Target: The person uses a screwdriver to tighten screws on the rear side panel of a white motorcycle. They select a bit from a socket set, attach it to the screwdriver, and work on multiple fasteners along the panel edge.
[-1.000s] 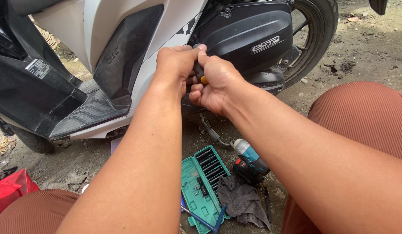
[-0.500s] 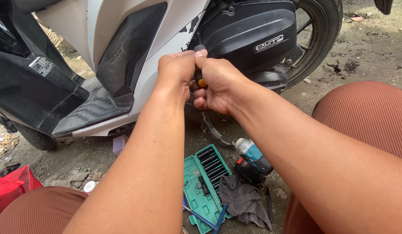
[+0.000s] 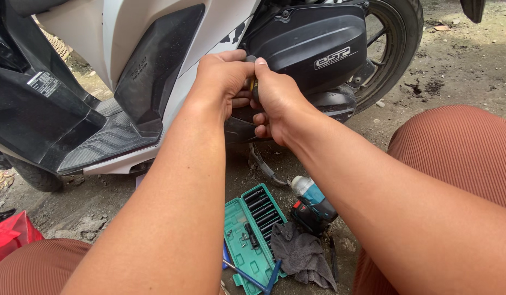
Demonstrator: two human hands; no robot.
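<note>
Parked across the top of the view: a white and black scooter (image 3: pixel 155 65), side-on, footboard low at the left, rear wheel (image 3: pixel 392 49) at the upper right. Turned so that the black engine cover (image 3: pixel 313 54) faces the person, within easy reach from a low seat, knees in rust-brown ribbed cloth spread wide to either side.

Both arms stretched forward and meeting at the front edge of that cover. Left hand (image 3: pixel 220 82) curled shut from the left, right hand (image 3: pixel 277 101) curled shut from the right, knuckles touching, both wrapped around a small tool (image 3: pixel 252 83) with a dark and yellow handle, mostly hidden inside the grip. Doubled up like this probably for extra force or steadiness; tip of the tool and whatever it bears on not visible.

Little room around the grip: cover right beside the knuckles, side panel close on the left, dirt ground below.

Down between the knees, on the ground: an open green socket case (image 3: pixel 253 235), a teal and black power driver (image 3: pixel 313 205) just beside it, a grey rag (image 3: pixel 302 254) touching both. Far left, a red object (image 3: pixel 10 235) partly cut by the frame edge.
</note>
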